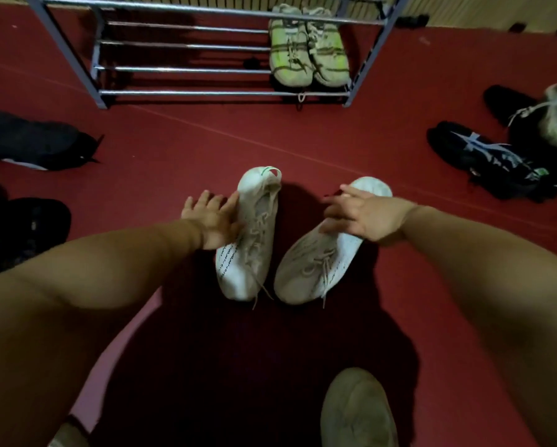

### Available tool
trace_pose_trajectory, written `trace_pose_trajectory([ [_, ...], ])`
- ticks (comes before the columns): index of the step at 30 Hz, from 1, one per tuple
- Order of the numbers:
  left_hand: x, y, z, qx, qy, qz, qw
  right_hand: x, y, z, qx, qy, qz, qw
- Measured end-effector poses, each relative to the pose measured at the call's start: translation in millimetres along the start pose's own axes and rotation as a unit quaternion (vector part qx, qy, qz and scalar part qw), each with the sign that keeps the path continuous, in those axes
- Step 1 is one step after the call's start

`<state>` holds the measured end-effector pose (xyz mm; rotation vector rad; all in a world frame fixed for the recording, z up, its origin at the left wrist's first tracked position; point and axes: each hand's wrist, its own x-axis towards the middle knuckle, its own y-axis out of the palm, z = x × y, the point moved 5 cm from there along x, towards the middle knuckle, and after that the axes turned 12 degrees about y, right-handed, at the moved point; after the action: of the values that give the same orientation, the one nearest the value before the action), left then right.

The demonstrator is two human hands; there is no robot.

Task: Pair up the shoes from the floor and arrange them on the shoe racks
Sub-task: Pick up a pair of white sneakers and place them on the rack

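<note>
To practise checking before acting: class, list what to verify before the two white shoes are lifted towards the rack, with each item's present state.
1. Shoes match: left white shoe and right white shoe look alike, ok.
2. Left hand has a grip: fingers straight against the shoe, not ok.
3. Right hand has a grip: lies over its shoe, blurred, cannot tell.
4. Room on shoe rack: bars beside yellow-green pair bare, ok.
5. Laces tucked: loose ends trail, not ok.
</note>
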<state>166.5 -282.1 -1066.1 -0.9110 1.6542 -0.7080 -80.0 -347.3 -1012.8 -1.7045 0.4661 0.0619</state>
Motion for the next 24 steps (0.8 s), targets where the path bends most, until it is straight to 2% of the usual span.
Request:
trace_pose_trajectory([
  [2,3,10,-13,0.018,0.033,0.011,0.999,12,3,12,-0.036,-0.025,0.009,0.999],
  [3,4,13,-18,0.014,0.037,0.010,0.999,21,0,13,-0.069,-0.006,0.056,0.996],
  [5,4,17,-22,-0.019,0.025,-0.012,0.999,34,2,5,-0.131,0.110,0.142,0.975],
  [6,2,17,-23,-0.041,0.019,-0.025,0.999,39,-3,-1,-0.124,0.186,0.170,0.960],
  [7,-1,19,-24,-0.064,0.016,-0.036,0.997,42,-6,-4,-0.098,0.256,0.178,0.945],
  [8,-5,21,-26,-0.084,0.015,-0.040,0.996,43,-9,-7,-0.022,0.336,0.148,0.930],
  [10,-15,26,-29,-0.108,0.017,-0.026,0.994,40,-2,-8,0.120,0.453,0.130,0.874],
  [12,-27,30,-33,-0.111,0.019,0.001,0.994,34,18,5,0.227,0.521,0.191,0.800],
  [15,-38,34,-38,-0.083,0.015,0.004,0.996,25,34,29,0.452,0.613,0.177,0.623],
  [17,-40,38,-42,-0.059,0.015,-0.010,0.998,28,37,41,0.503,0.608,0.177,0.588],
  [19,-40,45,-47,-0.054,0.018,-0.031,0.998,30,37,51,0.499,0.602,0.176,0.598],
  [24,-40,53,-55,-0.092,0.045,-0.036,0.994,33,34,50,0.431,0.595,0.127,0.666],
])
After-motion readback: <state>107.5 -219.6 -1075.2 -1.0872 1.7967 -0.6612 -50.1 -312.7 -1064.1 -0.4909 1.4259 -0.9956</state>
